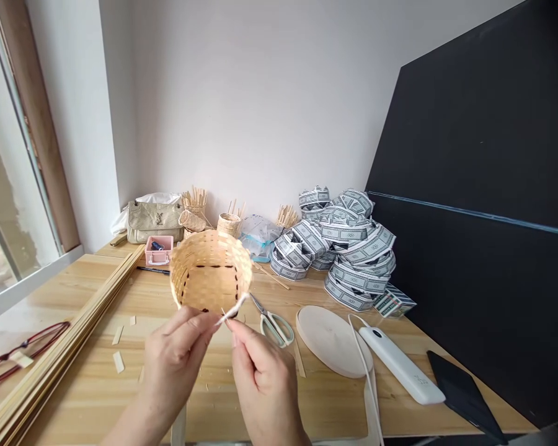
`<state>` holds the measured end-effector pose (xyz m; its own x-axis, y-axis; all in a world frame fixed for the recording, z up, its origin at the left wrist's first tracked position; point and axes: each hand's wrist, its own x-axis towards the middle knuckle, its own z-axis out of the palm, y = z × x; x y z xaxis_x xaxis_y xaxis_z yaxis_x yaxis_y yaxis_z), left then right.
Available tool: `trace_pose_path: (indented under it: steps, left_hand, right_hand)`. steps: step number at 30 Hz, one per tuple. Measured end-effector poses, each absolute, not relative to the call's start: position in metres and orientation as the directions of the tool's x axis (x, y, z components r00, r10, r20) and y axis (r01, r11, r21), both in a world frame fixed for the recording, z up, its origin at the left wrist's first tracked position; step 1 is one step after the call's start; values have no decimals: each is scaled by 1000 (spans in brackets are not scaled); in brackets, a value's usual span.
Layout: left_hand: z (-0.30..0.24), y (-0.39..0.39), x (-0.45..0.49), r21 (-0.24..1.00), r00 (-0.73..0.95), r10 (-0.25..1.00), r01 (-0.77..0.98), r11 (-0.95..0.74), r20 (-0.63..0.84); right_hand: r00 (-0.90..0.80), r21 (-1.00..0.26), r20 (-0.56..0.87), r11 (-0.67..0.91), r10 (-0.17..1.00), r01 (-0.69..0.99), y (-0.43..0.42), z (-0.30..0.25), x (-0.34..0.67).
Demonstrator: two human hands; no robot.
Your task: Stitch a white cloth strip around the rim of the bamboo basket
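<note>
table (335,402) | basket (211,272): held above table, scissors and disc to its right | disc (332,341): lying flat on table | scissors (275,328): just beside basket | left hand (177,365): fingers grasping basket rim | right hand (265,387): fingers pinching strip (232,314) at basket rim

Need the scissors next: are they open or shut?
Shut: the scissors show their blades together, lying beside the right hand.

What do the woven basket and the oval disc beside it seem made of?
The basket looks like unpainted split bamboo: flat, pale woven strips. The oval disc looks like smooth, bare pale wood, possibly plywood; its surface leaves that open.
</note>
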<state>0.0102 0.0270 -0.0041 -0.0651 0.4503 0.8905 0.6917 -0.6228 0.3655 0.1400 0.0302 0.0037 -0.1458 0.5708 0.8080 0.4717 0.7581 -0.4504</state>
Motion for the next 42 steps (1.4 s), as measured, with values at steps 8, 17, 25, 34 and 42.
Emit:
trace_pose_path:
  steps: [8,17,25,34,42]
  left_hand:
    - [-19,26,15,230,66,410,741,-630,910]
    - [-33,32,15,73,195,373,799,-597,907]
    - [-42,38,4,8,293,399,797,-604,869]
    - [-44,37,-3,-51,390,390,759,-649,834]
    - [-11,26,-8,-60,360,317,738,-672,877]
  right_hand:
    - [-17,-550,744,626,669,554,30,-7,138]
    - [-96,-613,682,639,725,465,30,-6,140]
    - [-185,-729,462,490,867,478,28,-1,158]
    - [-329,-541,484,573,810,616,44,23,152]
    - [-194,-791,535,568,822,228,32,24,147]
